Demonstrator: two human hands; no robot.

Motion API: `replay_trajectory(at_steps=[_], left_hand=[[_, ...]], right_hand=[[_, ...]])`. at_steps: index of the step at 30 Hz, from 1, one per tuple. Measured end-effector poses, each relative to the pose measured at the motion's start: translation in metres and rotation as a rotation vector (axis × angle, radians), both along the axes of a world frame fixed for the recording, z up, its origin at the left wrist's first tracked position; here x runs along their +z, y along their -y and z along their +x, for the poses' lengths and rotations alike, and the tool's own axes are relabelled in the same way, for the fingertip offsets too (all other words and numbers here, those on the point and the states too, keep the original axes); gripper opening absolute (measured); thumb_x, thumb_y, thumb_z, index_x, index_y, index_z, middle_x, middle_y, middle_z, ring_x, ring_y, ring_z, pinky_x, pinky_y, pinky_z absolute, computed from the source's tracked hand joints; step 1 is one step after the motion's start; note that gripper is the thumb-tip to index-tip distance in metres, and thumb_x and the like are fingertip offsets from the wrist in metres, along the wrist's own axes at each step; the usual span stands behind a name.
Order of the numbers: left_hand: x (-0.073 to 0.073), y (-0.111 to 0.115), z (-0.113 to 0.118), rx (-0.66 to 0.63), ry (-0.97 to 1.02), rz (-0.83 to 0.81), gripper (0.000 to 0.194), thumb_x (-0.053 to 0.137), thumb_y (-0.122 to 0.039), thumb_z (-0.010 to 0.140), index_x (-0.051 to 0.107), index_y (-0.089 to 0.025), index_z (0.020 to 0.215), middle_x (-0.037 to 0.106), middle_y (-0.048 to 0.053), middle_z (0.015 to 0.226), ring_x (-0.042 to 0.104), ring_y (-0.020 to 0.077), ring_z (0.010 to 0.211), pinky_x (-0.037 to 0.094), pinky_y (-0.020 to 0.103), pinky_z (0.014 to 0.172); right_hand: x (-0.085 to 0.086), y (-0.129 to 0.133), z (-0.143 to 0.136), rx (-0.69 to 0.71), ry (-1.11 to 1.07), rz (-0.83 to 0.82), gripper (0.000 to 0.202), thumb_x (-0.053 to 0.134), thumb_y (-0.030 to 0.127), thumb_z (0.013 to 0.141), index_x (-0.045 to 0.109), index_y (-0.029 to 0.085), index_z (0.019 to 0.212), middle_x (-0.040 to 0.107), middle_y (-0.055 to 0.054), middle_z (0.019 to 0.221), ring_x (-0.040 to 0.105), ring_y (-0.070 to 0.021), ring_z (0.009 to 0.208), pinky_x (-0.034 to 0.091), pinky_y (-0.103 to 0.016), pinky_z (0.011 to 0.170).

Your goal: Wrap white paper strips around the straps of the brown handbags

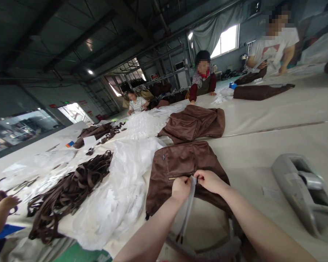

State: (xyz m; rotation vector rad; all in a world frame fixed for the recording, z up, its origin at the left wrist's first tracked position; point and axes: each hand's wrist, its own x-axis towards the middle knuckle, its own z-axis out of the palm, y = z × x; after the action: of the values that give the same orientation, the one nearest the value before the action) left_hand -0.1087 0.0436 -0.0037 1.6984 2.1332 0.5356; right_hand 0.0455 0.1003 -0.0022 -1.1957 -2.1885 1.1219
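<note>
A brown bag (180, 160) lies on the pale table in front of me, with a zipper across its front and a small label at its upper left. My left hand (182, 188) is closed in a pinch over the bag's front, at a whitish wrapped strip (190, 207) that hangs toward me and ends in dark tips. Close beside it, my right hand (207, 180) pinches the top of the same strip. A handle (213, 251) wrapped in clear plastic curves below the bag.
Another brown bag (194, 123) lies just beyond. Clear plastic (112, 196) and piled brown straps (73, 193) are at left, near another person's hands (8, 202). A grey tape dispenser (306, 193) stands right. People stand across the table.
</note>
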Motion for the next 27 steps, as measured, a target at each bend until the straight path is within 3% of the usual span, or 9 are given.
replay_trajectory(at_steps=[4, 8, 13, 19, 22, 27], left_hand=[[-0.004, -0.002, 0.000, 0.046, 0.021, -0.027, 0.042, 0.041, -0.037, 0.089, 0.069, -0.013, 0.069, 0.062, 0.005, 0.061, 0.049, 0.0115, 0.055, 0.025, 0.024, 0.051], [-0.004, -0.004, 0.003, 0.056, 0.050, -0.025, 0.043, 0.044, -0.042, 0.088, 0.070, -0.014, 0.069, 0.063, 0.005, 0.062, 0.050, 0.0114, 0.055, 0.026, 0.024, 0.051], [-0.007, -0.009, 0.004, 0.054, 0.107, -0.004, 0.031, 0.048, -0.031, 0.087, 0.072, -0.015, 0.076, 0.067, 0.004, 0.068, 0.054, 0.0108, 0.061, 0.032, 0.021, 0.054], [-0.005, -0.006, 0.007, 0.089, 0.112, 0.009, 0.029, 0.046, -0.028, 0.087, 0.071, -0.015, 0.079, 0.069, 0.005, 0.075, 0.059, 0.0129, 0.067, 0.038, 0.022, 0.061], [0.001, 0.004, 0.013, 0.076, -0.005, 0.064, 0.023, 0.048, -0.024, 0.085, 0.069, -0.016, 0.080, 0.067, 0.008, 0.083, 0.059, 0.0174, 0.080, 0.040, 0.026, 0.072], [0.001, 0.021, 0.030, -0.138, -0.427, 0.150, 0.022, 0.047, -0.018, 0.086, 0.066, -0.012, 0.096, 0.061, 0.013, 0.091, 0.057, 0.0235, 0.090, 0.046, 0.032, 0.075]], right_hand=[[-0.005, -0.004, -0.002, -0.124, -0.049, -0.247, 0.015, 0.048, 0.020, 0.085, 0.061, 0.017, 0.093, 0.069, -0.004, 0.081, 0.060, -0.0098, 0.053, 0.043, -0.019, 0.048], [-0.010, -0.006, -0.004, -0.150, -0.009, -0.366, 0.030, 0.036, 0.032, 0.092, 0.058, 0.014, 0.085, 0.068, -0.007, 0.066, 0.056, -0.0103, 0.039, 0.037, -0.019, 0.034], [-0.016, -0.003, -0.011, -0.082, -0.025, -0.441, 0.032, 0.037, 0.034, 0.093, 0.058, 0.014, 0.080, 0.066, -0.006, 0.057, 0.054, -0.0100, 0.035, 0.036, -0.018, 0.030], [-0.022, 0.000, -0.024, -0.069, -0.073, -0.458, 0.032, 0.038, 0.027, 0.092, 0.056, 0.014, 0.070, 0.068, -0.005, 0.064, 0.053, -0.0066, 0.037, 0.034, -0.015, 0.031], [-0.023, 0.000, -0.027, -0.097, -0.094, -0.461, 0.028, 0.039, 0.023, 0.090, 0.057, 0.015, 0.070, 0.068, -0.003, 0.063, 0.053, -0.0057, 0.038, 0.033, -0.015, 0.032], [-0.022, 0.000, -0.027, -0.147, -0.100, -0.421, 0.030, 0.046, 0.025, 0.085, 0.054, 0.016, 0.058, 0.060, 0.000, 0.048, 0.046, -0.0066, 0.033, 0.029, -0.017, 0.031]])
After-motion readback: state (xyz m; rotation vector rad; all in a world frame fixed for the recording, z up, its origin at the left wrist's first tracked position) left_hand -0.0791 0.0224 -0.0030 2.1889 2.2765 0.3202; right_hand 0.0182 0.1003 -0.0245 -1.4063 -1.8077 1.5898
